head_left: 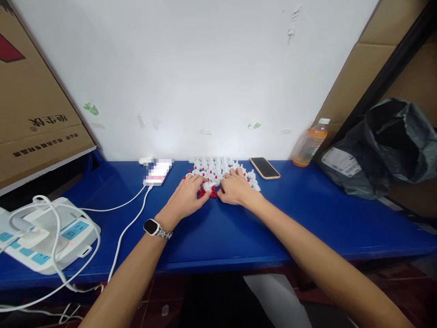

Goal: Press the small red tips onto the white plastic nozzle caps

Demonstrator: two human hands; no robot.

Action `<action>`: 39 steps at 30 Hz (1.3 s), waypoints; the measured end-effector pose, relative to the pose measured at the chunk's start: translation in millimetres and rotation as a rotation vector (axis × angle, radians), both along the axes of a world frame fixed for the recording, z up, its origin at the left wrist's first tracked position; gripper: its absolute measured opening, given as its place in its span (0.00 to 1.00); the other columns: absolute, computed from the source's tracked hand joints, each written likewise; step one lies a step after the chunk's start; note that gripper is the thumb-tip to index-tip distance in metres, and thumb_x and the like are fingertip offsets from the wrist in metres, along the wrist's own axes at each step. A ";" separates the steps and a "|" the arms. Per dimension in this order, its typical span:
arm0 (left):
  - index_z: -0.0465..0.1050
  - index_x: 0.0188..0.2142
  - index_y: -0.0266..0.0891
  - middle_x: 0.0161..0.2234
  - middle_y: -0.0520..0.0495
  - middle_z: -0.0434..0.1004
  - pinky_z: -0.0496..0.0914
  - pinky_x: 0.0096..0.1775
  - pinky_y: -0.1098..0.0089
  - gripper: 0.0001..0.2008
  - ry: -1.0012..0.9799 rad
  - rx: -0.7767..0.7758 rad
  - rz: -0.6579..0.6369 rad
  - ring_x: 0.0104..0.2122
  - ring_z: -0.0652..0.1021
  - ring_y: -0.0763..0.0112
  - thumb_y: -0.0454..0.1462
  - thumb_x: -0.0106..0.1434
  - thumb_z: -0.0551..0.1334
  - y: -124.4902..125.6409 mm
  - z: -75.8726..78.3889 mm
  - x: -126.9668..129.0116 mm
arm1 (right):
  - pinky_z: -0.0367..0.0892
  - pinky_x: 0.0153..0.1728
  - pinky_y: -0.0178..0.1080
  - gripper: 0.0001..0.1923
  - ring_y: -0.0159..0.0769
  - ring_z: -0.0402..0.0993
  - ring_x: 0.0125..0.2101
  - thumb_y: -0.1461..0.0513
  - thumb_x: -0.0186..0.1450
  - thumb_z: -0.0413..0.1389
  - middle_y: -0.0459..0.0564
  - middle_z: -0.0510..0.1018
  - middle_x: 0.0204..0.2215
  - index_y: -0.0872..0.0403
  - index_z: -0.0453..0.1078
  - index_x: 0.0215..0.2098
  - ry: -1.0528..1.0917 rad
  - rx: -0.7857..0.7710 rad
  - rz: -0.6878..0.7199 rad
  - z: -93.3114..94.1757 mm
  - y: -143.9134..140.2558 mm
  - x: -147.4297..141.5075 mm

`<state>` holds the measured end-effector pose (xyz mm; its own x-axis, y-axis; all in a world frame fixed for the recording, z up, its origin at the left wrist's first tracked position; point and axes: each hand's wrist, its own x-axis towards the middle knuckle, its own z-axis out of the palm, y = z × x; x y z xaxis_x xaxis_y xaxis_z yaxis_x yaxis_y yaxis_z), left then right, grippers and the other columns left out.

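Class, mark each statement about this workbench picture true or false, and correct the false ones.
1. Both hands, left hand and right hand, rest at the white caps. True.
2. The wristwatch is on the right wrist. False: the left wrist.
3. The phone lies between the caps and the orange bottle. True.
4. The table is green. False: blue.
5. Small red pieces lie between the hands. True.

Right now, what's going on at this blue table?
A person sits at the blue table, both hands working at a cluster of small white plastic caps and tiny red pieces near the wall. The left hand and right hand meet over one white cap. A phone and an orange drink bottle sit to the right.
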<state>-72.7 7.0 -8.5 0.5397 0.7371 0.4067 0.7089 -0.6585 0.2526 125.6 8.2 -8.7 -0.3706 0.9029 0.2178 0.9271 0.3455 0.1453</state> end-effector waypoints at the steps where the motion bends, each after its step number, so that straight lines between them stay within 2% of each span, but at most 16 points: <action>1: 0.71 0.46 0.41 0.46 0.43 0.76 0.67 0.49 0.57 0.12 0.001 0.002 -0.004 0.47 0.72 0.57 0.43 0.68 0.57 0.1 0.0 0.0 | 0.53 0.50 0.53 0.16 0.56 0.67 0.46 0.57 0.65 0.52 0.65 0.79 0.36 0.58 0.79 0.31 0.032 0.008 0.007 0.2 0.7 -0.5; 3: 0.71 0.46 0.41 0.45 0.43 0.76 0.67 0.49 0.57 0.12 -0.003 0.006 -0.005 0.47 0.72 0.57 0.43 0.68 0.57 0.0 -0.1 0.0 | 0.53 0.49 0.52 0.16 0.52 0.68 0.44 0.57 0.65 0.51 0.61 0.79 0.34 0.56 0.76 0.27 0.175 0.053 0.006 2.7 1.1 -1.1; 6: 0.71 0.46 0.41 0.44 0.44 0.76 0.67 0.49 0.57 0.12 -0.019 0.006 0.001 0.46 0.72 0.58 0.44 0.69 0.56 -1.0 0.5 0.4 | 0.55 0.46 0.46 0.14 0.41 0.69 0.37 0.60 0.66 0.48 0.50 0.77 0.27 0.54 0.69 0.25 0.560 0.115 -0.051 8.9 -0.3 -1.8; 8: 0.71 0.46 0.42 0.44 0.44 0.76 0.67 0.49 0.57 0.13 -0.029 0.001 -0.006 0.46 0.73 0.58 0.45 0.70 0.55 -2.0 1.3 1.1 | 0.56 0.42 0.42 0.14 0.36 0.68 0.31 0.60 0.67 0.46 0.44 0.74 0.24 0.53 0.66 0.26 0.798 0.098 -0.061 11.4 -2.1 -2.9; 10: 0.70 0.46 0.42 0.43 0.45 0.76 0.67 0.49 0.57 0.13 -0.034 -0.004 -0.024 0.45 0.73 0.59 0.45 0.71 0.54 -2.8 2.3 1.8 | 0.56 0.39 0.39 0.13 0.33 0.66 0.28 0.59 0.68 0.46 0.42 0.71 0.22 0.52 0.64 0.26 0.918 0.060 -0.019 11.4 -4.1 -4.9; 13: 0.69 0.46 0.42 0.42 0.45 0.75 0.67 0.47 0.58 0.12 -0.041 0.000 -0.048 0.45 0.73 0.59 0.45 0.71 0.53 -3.6 3.4 2.8 | 0.55 0.37 0.37 0.14 0.33 0.66 0.29 0.58 0.69 0.46 0.41 0.69 0.22 0.52 0.62 0.26 0.934 0.033 0.054 8.6 -7.5 -9.3; 18: 0.67 0.47 0.41 0.43 0.42 0.73 0.67 0.47 0.58 0.13 -0.005 0.030 -0.082 0.44 0.72 0.58 0.44 0.73 0.50 -6.4 3.6 6.2 | 0.54 0.43 0.39 0.14 0.34 0.67 0.32 0.59 0.71 0.46 0.42 0.70 0.23 0.52 0.62 0.28 0.859 0.073 0.091 5.3 -15.0 -17.4; 21: 0.66 0.47 0.39 0.42 0.42 0.73 0.67 0.46 0.58 0.13 0.005 0.054 -0.064 0.43 0.71 0.58 0.43 0.73 0.48 -9.0 3.6 8.7 | 0.55 0.45 0.40 0.12 0.34 0.68 0.33 0.59 0.71 0.45 0.43 0.73 0.27 0.51 0.63 0.30 0.899 0.130 0.126 4.6 -18.4 -20.0; 26: 0.64 0.49 0.38 0.44 0.41 0.72 0.67 0.49 0.57 0.16 -0.024 0.074 -0.038 0.45 0.72 0.58 0.45 0.74 0.46 -10.9 3.7 8.7 | 0.58 0.41 0.38 0.13 0.35 0.68 0.32 0.57 0.72 0.44 0.43 0.72 0.27 0.51 0.61 0.32 1.000 0.176 0.097 4.0 -19.6 -20.4; 34: 0.63 0.48 0.37 0.43 0.39 0.71 0.68 0.50 0.56 0.16 -0.003 0.147 -0.015 0.45 0.71 0.57 0.44 0.74 0.44 -11.4 4.2 11.0 | 0.58 0.39 0.39 0.14 0.35 0.67 0.31 0.58 0.72 0.43 0.43 0.71 0.25 0.50 0.60 0.29 0.948 0.203 0.081 1.2 -22.1 -23.2; 39: 0.61 0.49 0.36 0.44 0.38 0.69 0.68 0.50 0.56 0.15 -0.043 0.174 -0.038 0.45 0.71 0.57 0.43 0.75 0.44 -9.1 -1.3 11.7 | 0.58 0.36 0.38 0.16 0.34 0.65 0.28 0.55 0.74 0.41 0.43 0.67 0.24 0.50 0.56 0.28 1.020 0.162 0.149 -1.2 -24.0 -24.4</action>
<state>-61.0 -2.1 -9.9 0.5453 0.6329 0.5496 0.6736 -0.7211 0.1620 101.2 -15.8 -9.9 -0.0479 0.7950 0.6048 0.5854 0.5129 -0.6278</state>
